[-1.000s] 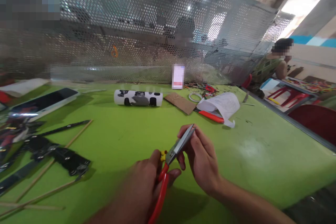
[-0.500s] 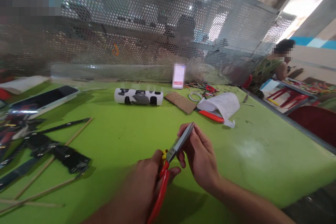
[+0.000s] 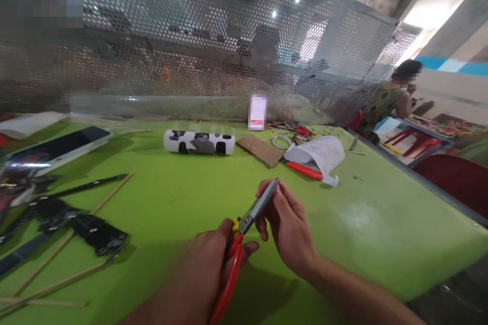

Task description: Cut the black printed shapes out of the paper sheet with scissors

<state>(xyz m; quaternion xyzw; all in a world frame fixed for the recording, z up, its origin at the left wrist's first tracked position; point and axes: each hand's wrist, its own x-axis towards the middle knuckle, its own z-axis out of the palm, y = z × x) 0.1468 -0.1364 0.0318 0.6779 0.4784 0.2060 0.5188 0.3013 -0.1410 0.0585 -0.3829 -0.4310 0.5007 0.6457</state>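
Observation:
A pair of red-handled scissors (image 3: pixel 254 212) points up and to the right, its metal blades close together. My left hand (image 3: pixel 206 256) is closed around the scissors at the pivot and upper handle. Beside its thumb, a small yellow piece (image 3: pixel 236 224) shows; what it belongs to is hidden. My right hand (image 3: pixel 287 228) has its fingers curled at the blades, with thumb and fingertips pinching near the tips. Whether a thin thing lies between those fingers cannot be made out. Both hands are above the green table (image 3: pixel 183 203).
Left lie black straps (image 3: pixel 86 226), thin wooden sticks (image 3: pixel 61 244) and a large phone (image 3: pixel 64 144). Behind are a black-and-white roll (image 3: pixel 199 142), cardboard (image 3: pixel 261 151), a tape ring (image 3: pixel 281 142), curled paper (image 3: pixel 318 155) over a red-handled tool (image 3: pixel 305 170), and a perforated metal screen (image 3: pixel 198 35). A person (image 3: pixel 389 96) sits right.
The whole view has shifted slightly, so things appear a little further left. Both hands keep the same hold on the scissors.

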